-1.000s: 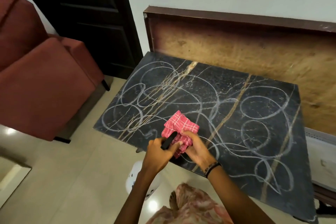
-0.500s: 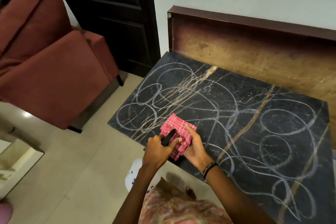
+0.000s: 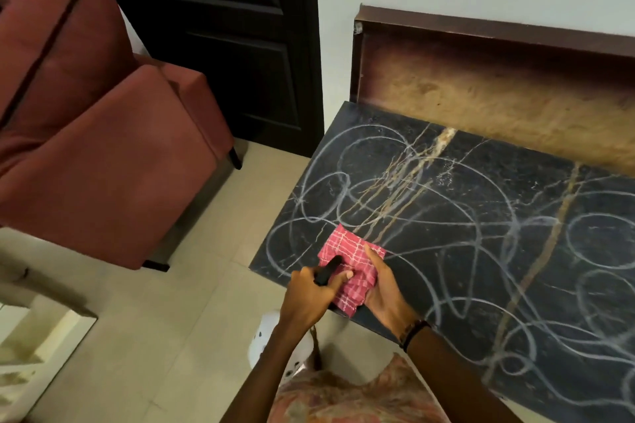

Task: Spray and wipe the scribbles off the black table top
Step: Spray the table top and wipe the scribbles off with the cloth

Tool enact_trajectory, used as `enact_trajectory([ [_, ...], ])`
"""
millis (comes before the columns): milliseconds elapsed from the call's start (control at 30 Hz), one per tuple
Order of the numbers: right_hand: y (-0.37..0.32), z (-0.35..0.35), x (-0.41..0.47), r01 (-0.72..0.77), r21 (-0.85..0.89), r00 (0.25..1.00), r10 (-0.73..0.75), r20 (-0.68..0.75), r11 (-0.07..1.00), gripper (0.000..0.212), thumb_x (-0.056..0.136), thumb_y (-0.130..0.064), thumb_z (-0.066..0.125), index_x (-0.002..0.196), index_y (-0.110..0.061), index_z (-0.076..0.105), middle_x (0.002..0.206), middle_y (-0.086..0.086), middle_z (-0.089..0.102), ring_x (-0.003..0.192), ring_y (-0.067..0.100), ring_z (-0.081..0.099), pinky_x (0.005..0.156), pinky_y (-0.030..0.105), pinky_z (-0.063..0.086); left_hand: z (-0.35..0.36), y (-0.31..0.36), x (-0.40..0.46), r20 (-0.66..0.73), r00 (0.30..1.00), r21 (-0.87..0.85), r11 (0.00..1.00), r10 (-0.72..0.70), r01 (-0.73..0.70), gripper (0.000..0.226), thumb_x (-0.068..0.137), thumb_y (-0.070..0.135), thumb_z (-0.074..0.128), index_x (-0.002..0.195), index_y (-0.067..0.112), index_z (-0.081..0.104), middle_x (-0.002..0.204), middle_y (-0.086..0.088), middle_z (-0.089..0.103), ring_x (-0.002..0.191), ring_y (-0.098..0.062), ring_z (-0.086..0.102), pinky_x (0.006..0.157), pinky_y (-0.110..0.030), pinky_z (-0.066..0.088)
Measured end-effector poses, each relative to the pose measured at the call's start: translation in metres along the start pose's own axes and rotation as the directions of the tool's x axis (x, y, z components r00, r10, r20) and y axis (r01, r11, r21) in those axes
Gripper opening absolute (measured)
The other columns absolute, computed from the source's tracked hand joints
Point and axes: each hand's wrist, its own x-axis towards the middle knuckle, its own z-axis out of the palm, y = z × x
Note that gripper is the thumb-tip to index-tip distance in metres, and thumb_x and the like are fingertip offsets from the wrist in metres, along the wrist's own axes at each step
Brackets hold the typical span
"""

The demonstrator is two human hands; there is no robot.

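The black marble table top point(image 3: 481, 251) is covered with looping white chalk scribbles point(image 3: 395, 189) and tan veins. A folded red checked cloth point(image 3: 350, 251) lies at the table's near left edge. My right hand point(image 3: 385, 292) holds it from the right, fingers laid over it. My left hand point(image 3: 309, 295) is closed around a black spray nozzle point(image 3: 328, 269) whose tip points at the cloth. The bottle under the nozzle is hidden by my left hand.
A dark red armchair point(image 3: 96, 148) stands left of the table, with a dark door point(image 3: 233, 38) behind. A wooden board point(image 3: 498, 86) leans on the wall behind the table. A white object point(image 3: 264, 343) lies on the tiled floor below my left arm.
The view has swung left, so the table sits further right in frame. Both hands stay together at the cloth, the nozzle still aimed at it.
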Motion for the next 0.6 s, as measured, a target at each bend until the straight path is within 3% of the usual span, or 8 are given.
enact_trajectory([
  [100,0.006,0.014,0.016,0.137,-0.251,0.978,-0.171,-0.118,0.958,0.049,0.093,-0.053,0.048,0.133,-0.025,0.051,0.126,0.010,0.065,0.113,0.027,0.063,0.096,0.048,0.052,-0.027,-0.012,0.015,0.031,0.999,-0.010,1.000,-0.012,0.013,0.059,0.060,0.073,0.067,0.075,0.016,0.071,0.046,0.009,0.057,0.042,-0.004,0.049,0.046,-0.020,0.040],
  [167,0.006,0.021,0.022,0.328,-0.529,0.895,-0.437,-0.092,0.782,0.051,0.089,-0.055,0.052,0.136,-0.038,0.044,0.138,-0.001,0.054,0.126,0.020,0.052,0.107,0.043,0.042,-0.045,-0.019,0.025,-0.004,1.000,-0.062,0.998,-0.021,0.021,0.060,0.059,0.074,0.065,0.077,0.017,0.071,0.049,0.007,0.061,0.044,-0.004,0.055,0.047,-0.017,0.043],
  [233,0.007,0.018,0.031,0.466,-0.789,0.806,-0.560,0.191,0.401,0.053,0.094,-0.043,0.052,0.143,-0.032,0.037,0.149,-0.001,0.042,0.138,0.016,0.037,0.111,0.037,0.036,-0.059,-0.025,0.033,-0.049,0.998,-0.120,0.992,-0.043,0.037,0.055,0.059,0.070,0.067,0.071,0.017,0.070,0.050,0.004,0.062,0.046,-0.006,0.058,0.048,-0.017,0.045],
  [300,0.017,0.004,0.040,0.406,-0.895,0.815,-0.370,0.445,-0.183,0.054,0.100,-0.032,0.044,0.150,-0.020,0.027,0.157,0.007,0.028,0.147,0.022,0.018,0.121,0.045,0.020,-0.068,-0.030,0.042,-0.062,0.996,-0.147,0.988,-0.066,0.056,0.038,0.064,0.062,0.070,0.065,0.024,0.069,0.044,0.008,0.058,0.042,-0.003,0.053,0.047,-0.015,0.043],
  [333,0.025,-0.005,0.042,0.362,-0.842,0.847,-0.236,0.476,-0.399,0.057,0.100,-0.038,0.041,0.151,-0.018,0.024,0.159,0.009,0.022,0.149,0.026,0.010,0.122,0.049,0.010,-0.071,-0.031,0.045,-0.065,0.995,-0.161,0.985,-0.077,0.066,0.033,0.067,0.058,0.071,0.061,0.026,0.067,0.043,0.010,0.056,0.041,-0.001,0.051,0.046,-0.014,0.041],
  [367,0.032,-0.011,0.042,0.330,-0.790,0.868,-0.164,0.470,-0.517,0.064,0.097,-0.050,0.039,0.150,-0.017,0.026,0.159,0.011,0.021,0.149,0.031,0.008,0.122,0.051,0.003,-0.074,-0.033,0.048,-0.068,0.994,-0.178,0.981,-0.088,0.074,0.031,0.070,0.053,0.073,0.059,0.026,0.065,0.042,0.010,0.055,0.040,-0.001,0.049,0.046,-0.014,0.040],
  [467,0.042,-0.014,0.045,0.291,-0.807,0.843,-0.261,0.470,-0.513,0.086,0.083,-0.079,0.034,0.140,-0.016,0.045,0.154,0.009,0.036,0.146,0.031,0.020,0.122,0.047,0.007,-0.085,-0.038,0.057,-0.071,0.992,-0.222,0.971,-0.109,0.090,0.028,0.074,0.046,0.073,0.059,0.024,0.065,0.043,0.009,0.052,0.039,-0.002,0.044,0.044,-0.015,0.037],
  [600,0.041,-0.015,0.060,0.251,-0.767,0.847,-0.250,0.469,-0.591,0.076,0.090,-0.072,0.022,0.146,-0.023,0.038,0.157,0.007,0.026,0.147,0.038,0.010,0.117,0.058,0.009,-0.094,-0.037,0.068,-0.083,0.990,-0.237,0.968,-0.110,0.087,0.030,0.077,0.043,0.071,0.058,0.022,0.064,0.043,0.009,0.051,0.039,-0.003,0.043,0.042,-0.016,0.036],
])
